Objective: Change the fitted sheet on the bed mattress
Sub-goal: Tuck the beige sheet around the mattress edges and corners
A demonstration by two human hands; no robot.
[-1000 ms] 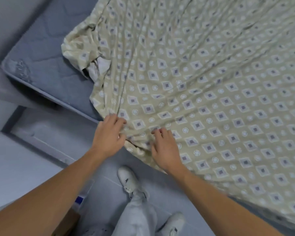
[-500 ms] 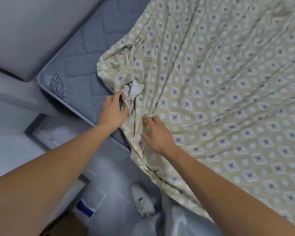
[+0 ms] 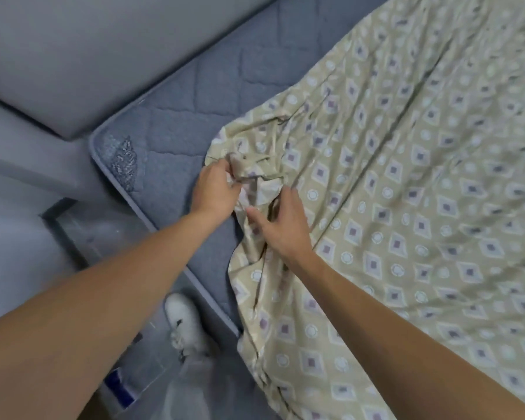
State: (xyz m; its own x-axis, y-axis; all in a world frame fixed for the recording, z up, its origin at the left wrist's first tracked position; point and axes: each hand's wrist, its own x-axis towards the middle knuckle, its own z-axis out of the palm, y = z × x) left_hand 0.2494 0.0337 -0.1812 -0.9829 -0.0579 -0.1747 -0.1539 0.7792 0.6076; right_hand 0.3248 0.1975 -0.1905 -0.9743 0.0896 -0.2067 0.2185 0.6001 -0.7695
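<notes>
sheet (image 3: 406, 207): beige w/ diamond print, rumpled, corner bunched | mattress (image 3: 194, 116): blue-grey quilted, corner bare

We're in a bedroom, by the look of it: a blue-grey quilted mattress (image 3: 194, 122) lies low on its frame, a beige diamond-patterned fitted sheet (image 3: 406, 207) spread over most of it. A padded grey headboard (image 3: 88, 56) runs along the top edge, a pale tiled floor (image 3: 19, 253) alongside, and one white sneaker (image 3: 185, 322) stands there.
</notes>
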